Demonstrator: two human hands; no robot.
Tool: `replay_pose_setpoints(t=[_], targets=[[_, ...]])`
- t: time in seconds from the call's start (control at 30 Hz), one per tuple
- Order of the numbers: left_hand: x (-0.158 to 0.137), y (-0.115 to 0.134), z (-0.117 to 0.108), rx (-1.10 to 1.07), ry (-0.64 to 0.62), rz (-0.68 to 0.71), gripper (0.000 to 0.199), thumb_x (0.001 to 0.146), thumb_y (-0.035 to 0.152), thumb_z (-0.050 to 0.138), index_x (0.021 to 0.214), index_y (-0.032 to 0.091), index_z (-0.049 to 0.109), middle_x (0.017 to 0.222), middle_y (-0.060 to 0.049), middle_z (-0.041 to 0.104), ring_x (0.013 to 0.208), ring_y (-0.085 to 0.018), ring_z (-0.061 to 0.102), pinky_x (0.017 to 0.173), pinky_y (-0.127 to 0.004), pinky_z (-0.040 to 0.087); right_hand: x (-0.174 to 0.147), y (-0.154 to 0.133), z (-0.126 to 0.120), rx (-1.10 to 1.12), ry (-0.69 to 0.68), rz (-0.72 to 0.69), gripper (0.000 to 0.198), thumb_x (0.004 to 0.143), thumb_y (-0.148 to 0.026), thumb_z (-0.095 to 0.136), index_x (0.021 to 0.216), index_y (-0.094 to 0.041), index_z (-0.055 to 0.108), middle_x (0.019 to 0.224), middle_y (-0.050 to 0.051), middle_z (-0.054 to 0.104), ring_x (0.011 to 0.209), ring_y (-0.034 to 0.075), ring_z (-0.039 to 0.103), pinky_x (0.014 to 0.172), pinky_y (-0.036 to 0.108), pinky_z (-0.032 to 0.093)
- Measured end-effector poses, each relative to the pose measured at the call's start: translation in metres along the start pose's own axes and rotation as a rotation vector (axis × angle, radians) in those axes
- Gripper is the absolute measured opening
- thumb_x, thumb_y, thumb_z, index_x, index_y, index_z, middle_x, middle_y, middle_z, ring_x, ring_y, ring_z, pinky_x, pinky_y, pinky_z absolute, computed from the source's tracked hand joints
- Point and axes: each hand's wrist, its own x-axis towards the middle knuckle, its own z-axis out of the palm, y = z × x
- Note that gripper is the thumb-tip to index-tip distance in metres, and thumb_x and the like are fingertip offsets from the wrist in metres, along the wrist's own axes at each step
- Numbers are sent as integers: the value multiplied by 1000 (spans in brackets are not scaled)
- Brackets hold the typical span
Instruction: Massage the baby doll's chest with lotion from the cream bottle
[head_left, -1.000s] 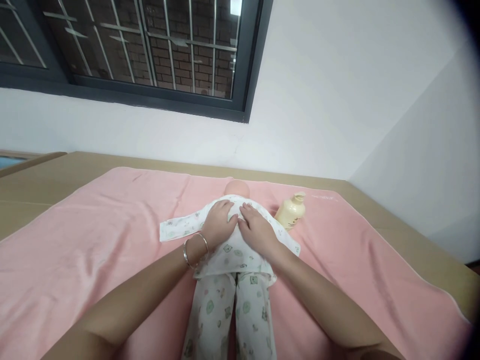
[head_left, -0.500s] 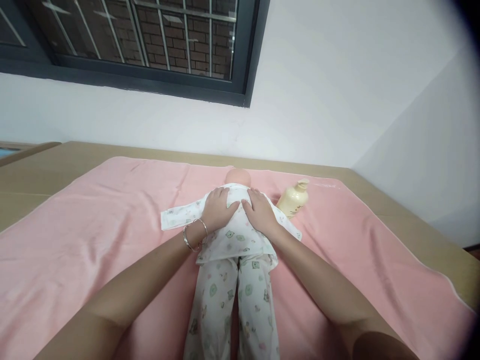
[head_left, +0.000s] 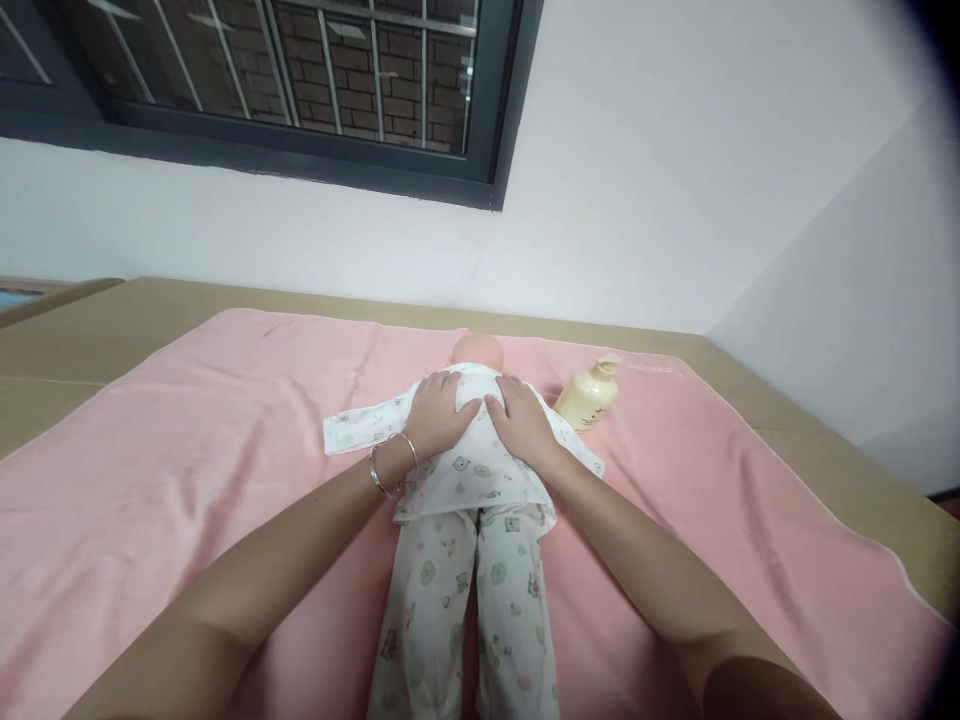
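Doll (head_left: pixel 472 492) on pink cloth (head_left: pixel 690 520), head (head_left: pixel 478 350) at 12 o'clock; left hand (head_left: pixel 439 413), right hand (head_left: pixel 522 420) flat on its shirt (head_left: pixel 480 470), fingers extended, clasping nothing; probably light, soft-clothed; best held around torso

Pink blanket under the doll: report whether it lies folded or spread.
Spread out: the pink blanket reaches well beyond the doll on both sides, with shallow wrinkles across it.
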Motion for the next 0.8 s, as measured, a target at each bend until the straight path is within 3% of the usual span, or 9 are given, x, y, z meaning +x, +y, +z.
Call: replay_pose_setpoints(t=[0.53, 0.7, 0.8], targets=[[-2, -6, 5, -4, 89, 33, 45, 89, 40, 52, 123, 11, 57, 127, -16, 58, 121, -30, 50, 107, -46, 38, -1, 3, 2, 49, 79, -47, 48, 98, -41, 37, 132, -12, 55, 138, 15, 56, 133, 28, 45, 112, 47, 32], [-9, 5, -4, 109, 168, 148, 36, 93, 34, 47, 120, 14, 59, 131, -16, 56, 127, -32, 46, 109, -51, 36, -6, -7, -8, -82, 78, -135, 49, 100, -34, 32, 135, -6, 51, 138, 18, 55, 131, 28, 47, 112, 44, 34], [-17, 22, -13, 133, 170, 233, 28, 92, 22, 43, 111, 15, 62, 121, -14, 60, 118, -31, 52, 103, -50, 41, -17, -23, -23, -189, 1, -215, 47, 98, -28, 34, 135, -3, 51, 138, 20, 54, 131, 29, 48, 112, 42, 33]])
